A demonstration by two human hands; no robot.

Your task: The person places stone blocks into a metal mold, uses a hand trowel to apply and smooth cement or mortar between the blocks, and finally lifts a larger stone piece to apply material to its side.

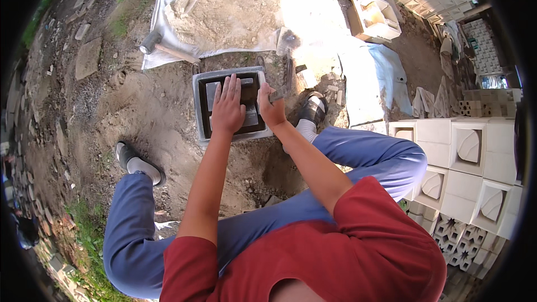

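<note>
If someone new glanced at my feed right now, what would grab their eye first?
Probably the grey box-shaped mould just above mid-view, with the left hand flat over it and the right hand by its right rim. Then the sandy heap on a white sheet beyond, and the pale blocks stacked at right.
</note>
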